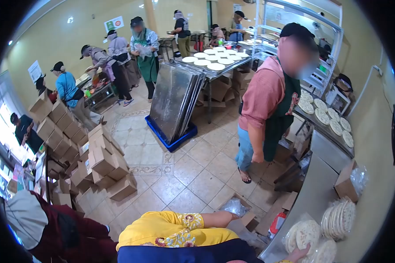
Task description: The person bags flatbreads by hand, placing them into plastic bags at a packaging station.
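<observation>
My right hand (299,254) is at the lower right, its fingers against the edge of a round pale flatbread (306,236) in clear plastic. It seems to grip this pack, though part of the hand is cut off by the frame. Beside it, on the metal counter, lie another bagged flatbread (325,250) and a bagged stack of flatbreads (339,218). My left arm, in a yellow embroidered sleeve, stretches across the bottom. My left hand (234,216) is by an open cardboard box of clear plastic bags (236,206); its fingers cannot be made out.
A person (267,96) in a pink top stands ahead, near a tray of flatbreads (333,116). Metal trays (173,101) lean upright in a blue bin (173,144). Stacked cartons (103,160) stand left; someone in maroon (66,223) is close by. Several people work behind.
</observation>
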`<state>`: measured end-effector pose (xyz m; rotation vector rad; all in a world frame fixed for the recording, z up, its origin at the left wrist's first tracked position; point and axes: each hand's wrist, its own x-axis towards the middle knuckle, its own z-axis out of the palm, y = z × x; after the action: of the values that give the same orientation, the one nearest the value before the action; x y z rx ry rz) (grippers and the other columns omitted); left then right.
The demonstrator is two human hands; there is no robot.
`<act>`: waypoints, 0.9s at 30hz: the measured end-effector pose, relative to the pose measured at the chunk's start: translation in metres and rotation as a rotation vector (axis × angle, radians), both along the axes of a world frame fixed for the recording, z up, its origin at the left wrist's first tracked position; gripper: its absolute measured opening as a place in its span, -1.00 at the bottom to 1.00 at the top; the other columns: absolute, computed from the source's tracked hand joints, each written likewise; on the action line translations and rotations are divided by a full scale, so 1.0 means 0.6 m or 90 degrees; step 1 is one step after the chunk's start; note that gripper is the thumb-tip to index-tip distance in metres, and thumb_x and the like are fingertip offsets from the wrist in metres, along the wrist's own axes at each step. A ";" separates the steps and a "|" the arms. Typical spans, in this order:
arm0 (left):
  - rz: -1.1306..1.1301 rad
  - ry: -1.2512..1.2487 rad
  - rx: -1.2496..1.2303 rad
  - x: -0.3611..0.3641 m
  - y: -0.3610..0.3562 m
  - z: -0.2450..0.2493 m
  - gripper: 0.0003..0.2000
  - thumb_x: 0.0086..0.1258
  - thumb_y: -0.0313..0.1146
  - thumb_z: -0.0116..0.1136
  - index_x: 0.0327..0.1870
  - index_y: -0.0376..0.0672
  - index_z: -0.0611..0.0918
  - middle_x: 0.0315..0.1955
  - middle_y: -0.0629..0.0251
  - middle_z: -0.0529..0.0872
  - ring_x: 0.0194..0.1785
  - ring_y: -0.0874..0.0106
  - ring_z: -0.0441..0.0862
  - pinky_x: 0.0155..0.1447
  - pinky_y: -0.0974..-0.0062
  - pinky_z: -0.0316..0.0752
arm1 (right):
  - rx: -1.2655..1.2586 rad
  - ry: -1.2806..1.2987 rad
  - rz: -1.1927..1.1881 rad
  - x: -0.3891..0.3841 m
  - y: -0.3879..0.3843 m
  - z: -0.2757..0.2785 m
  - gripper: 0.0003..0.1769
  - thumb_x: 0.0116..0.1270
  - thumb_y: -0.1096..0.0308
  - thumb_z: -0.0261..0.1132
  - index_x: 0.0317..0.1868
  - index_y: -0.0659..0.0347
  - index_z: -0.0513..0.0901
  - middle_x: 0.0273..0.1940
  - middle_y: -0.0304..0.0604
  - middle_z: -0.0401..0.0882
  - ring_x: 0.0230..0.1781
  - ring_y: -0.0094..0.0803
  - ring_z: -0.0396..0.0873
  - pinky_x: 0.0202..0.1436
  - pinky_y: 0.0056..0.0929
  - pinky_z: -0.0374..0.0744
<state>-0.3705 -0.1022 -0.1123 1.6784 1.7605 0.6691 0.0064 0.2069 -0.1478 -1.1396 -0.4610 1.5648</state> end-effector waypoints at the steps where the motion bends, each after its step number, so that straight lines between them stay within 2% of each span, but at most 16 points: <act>1: 0.011 -0.001 0.007 0.008 -0.009 -0.007 -0.46 0.07 -0.50 0.16 0.19 -0.24 0.46 -0.01 -0.08 0.59 0.04 0.02 0.55 0.09 0.24 0.46 | 0.004 -0.001 0.013 -0.004 -0.002 0.006 -0.29 0.18 -0.13 0.22 0.14 0.29 0.46 0.09 0.04 0.52 0.02 -0.09 0.55 0.05 -0.18 0.54; 4: 0.031 -0.031 -0.039 0.037 -0.028 0.034 -0.45 0.09 -0.52 0.13 0.21 -0.24 0.44 0.00 -0.08 0.58 0.05 0.01 0.54 0.10 0.24 0.46 | 0.010 -0.006 0.052 -0.017 -0.012 0.026 -0.29 0.18 -0.13 0.21 0.14 0.29 0.46 0.10 0.04 0.51 0.02 -0.09 0.55 0.06 -0.18 0.54; 7: 0.029 -0.014 -0.089 0.063 -0.043 0.068 -0.36 -0.05 -0.70 -0.05 0.23 -0.29 0.41 0.15 0.00 0.50 0.16 0.11 0.49 0.20 0.34 0.41 | 0.016 -0.017 0.079 -0.009 -0.033 0.047 -0.29 0.18 -0.13 0.21 0.14 0.30 0.46 0.10 0.04 0.51 0.03 -0.09 0.54 0.06 -0.18 0.53; 13: 0.076 0.000 -0.069 0.098 -0.080 0.085 -0.36 -0.06 -0.70 -0.06 0.23 -0.29 0.41 0.12 -0.01 0.52 0.14 0.09 0.50 0.19 0.34 0.42 | 0.022 -0.049 0.112 0.042 -0.104 0.090 -0.30 0.19 -0.13 0.20 0.14 0.30 0.45 0.10 0.05 0.51 0.03 -0.09 0.54 0.07 -0.17 0.53; 17: 0.116 -0.009 -0.021 0.124 -0.099 0.093 -0.39 -0.04 -0.70 -0.09 0.19 -0.22 0.47 0.02 -0.09 0.57 0.08 0.02 0.53 0.14 0.28 0.44 | 0.026 -0.056 0.110 0.097 -0.165 0.105 -0.30 0.19 -0.13 0.19 0.14 0.30 0.45 0.10 0.05 0.51 0.04 -0.08 0.54 0.08 -0.17 0.53; 19: 0.108 -0.014 -0.038 0.137 -0.093 0.113 -0.37 -0.07 -0.71 -0.12 0.19 -0.23 0.47 0.03 -0.10 0.56 0.09 0.01 0.51 0.16 0.28 0.43 | 0.028 -0.053 0.096 0.136 -0.202 0.112 -0.30 0.20 -0.13 0.19 0.14 0.30 0.45 0.10 0.05 0.50 0.04 -0.08 0.53 0.08 -0.16 0.52; 22: 0.091 0.001 0.052 0.148 -0.084 0.145 -0.36 -0.10 -0.72 -0.14 0.18 -0.25 0.47 0.03 -0.12 0.55 0.11 -0.01 0.49 0.19 0.27 0.40 | 0.028 -0.037 0.035 0.207 -0.278 0.115 -0.30 0.20 -0.13 0.18 0.14 0.30 0.45 0.10 0.05 0.50 0.04 -0.08 0.53 0.08 -0.16 0.52; 25: 0.023 0.011 0.037 0.155 -0.063 0.201 -0.35 -0.09 -0.74 -0.20 0.19 -0.29 0.45 0.10 -0.10 0.51 0.20 0.00 0.42 0.29 0.31 0.32 | 0.022 -0.024 -0.019 0.263 -0.352 0.113 -0.30 0.20 -0.13 0.17 0.14 0.30 0.45 0.11 0.05 0.50 0.04 -0.08 0.53 0.09 -0.16 0.52; 27: -0.010 -0.002 0.086 0.168 -0.040 0.237 -0.36 -0.08 -0.73 -0.19 0.19 -0.30 0.45 0.10 -0.10 0.51 0.20 0.01 0.43 0.29 0.31 0.32 | 0.015 -0.025 -0.048 0.290 -0.392 0.112 -0.30 0.21 -0.13 0.17 0.14 0.30 0.45 0.11 0.05 0.50 0.04 -0.08 0.53 0.09 -0.16 0.52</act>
<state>-0.2694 -0.1260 0.0298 1.7785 1.7314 0.7983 0.1805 -0.0283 -0.0804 -1.1589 -0.4558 1.4699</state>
